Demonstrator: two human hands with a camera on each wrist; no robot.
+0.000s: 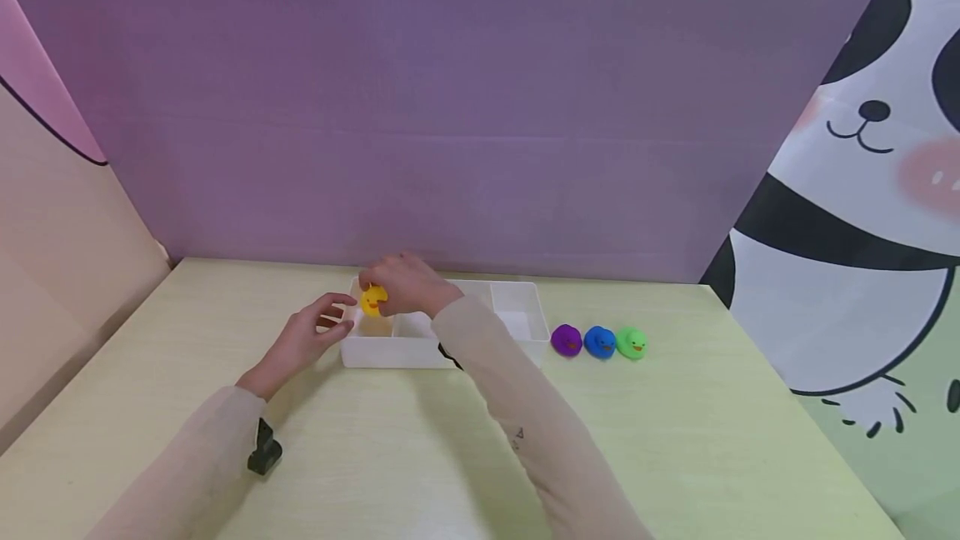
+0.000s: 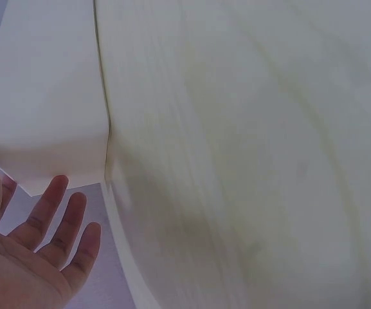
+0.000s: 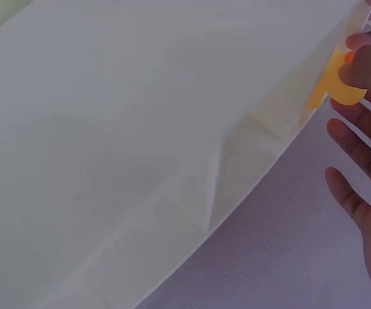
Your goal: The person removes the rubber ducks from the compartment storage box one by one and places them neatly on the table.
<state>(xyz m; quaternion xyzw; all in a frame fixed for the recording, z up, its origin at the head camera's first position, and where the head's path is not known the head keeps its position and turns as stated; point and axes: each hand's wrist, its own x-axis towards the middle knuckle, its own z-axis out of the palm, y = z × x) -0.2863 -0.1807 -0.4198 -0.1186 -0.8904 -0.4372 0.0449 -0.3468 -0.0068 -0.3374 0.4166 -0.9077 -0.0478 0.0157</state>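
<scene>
A yellow rubber duck (image 1: 372,301) is pinched in my right hand (image 1: 408,284), over the left compartment of a white divided box (image 1: 405,352). In the right wrist view, thumb and fingers hold the yellow duck (image 3: 344,87) close to the box's rim, the other fingers spread. My left hand (image 1: 306,336) is at the box's left end with its fingers extended. The left wrist view has those fingers beside the corner of the white box (image 2: 50,116); whether they touch it I cannot tell.
Right of the box, a purple duck (image 1: 566,341), a blue duck (image 1: 600,342) and a green duck (image 1: 632,343) stand in a row on the pale wooden table (image 1: 712,440). A purple backdrop (image 1: 450,107) rises behind the table. A panda print covers the right-hand wall.
</scene>
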